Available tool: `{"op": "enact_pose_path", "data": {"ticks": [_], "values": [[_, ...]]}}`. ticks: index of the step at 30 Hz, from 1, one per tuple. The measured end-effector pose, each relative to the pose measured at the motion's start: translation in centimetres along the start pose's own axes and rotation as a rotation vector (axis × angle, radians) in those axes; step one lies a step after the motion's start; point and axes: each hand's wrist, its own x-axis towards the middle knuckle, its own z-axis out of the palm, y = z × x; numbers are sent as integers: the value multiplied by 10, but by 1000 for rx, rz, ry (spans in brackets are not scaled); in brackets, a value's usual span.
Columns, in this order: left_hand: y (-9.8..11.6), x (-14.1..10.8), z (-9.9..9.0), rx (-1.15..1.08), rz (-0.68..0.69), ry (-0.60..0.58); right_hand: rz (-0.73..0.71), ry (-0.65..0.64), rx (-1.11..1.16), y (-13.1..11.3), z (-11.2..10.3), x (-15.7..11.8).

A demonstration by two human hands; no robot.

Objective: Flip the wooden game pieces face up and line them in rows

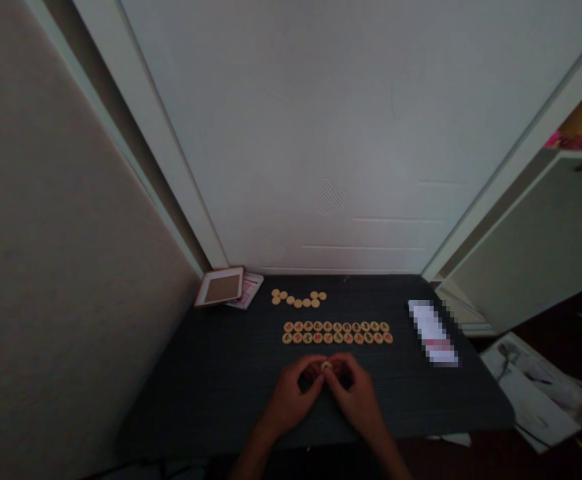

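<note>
Between the fingertips of my left hand (295, 392) and my right hand (353, 390) is a small round xiangqi piece (326, 366). Both hands are closed in a pinch on it, near the front middle of the dark table (211, 387). Just beyond them, two side-by-side rows of xiangqi pieces (338, 333) lie with red and dark characters facing up. Farther back sits a loose curved group of pale wooden discs (298, 303), their tops plain. My fingers cover part of the held piece, and its marking is too small to read.
At the back left corner lie a framed card (222, 288) and a printed sheet (248, 291). A blurred white rectangular object (431, 333) rests on the right side. A white panel (321, 133) rises behind the table. On the floor at right is a white box (541, 390).
</note>
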Motion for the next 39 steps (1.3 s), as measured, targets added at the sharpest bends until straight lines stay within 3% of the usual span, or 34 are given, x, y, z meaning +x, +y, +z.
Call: {"op": "enact_pose_path", "data": {"ticks": [11,31,39], "values": [[3,0,-1,18,34,1,12,4,1,6,-1,0],[-3,-1,1,9,-32,34,-31,-30,45,-1,-2,1],[4,0,5,131,61,84,-27,-20,50,3,-3,2]]}}
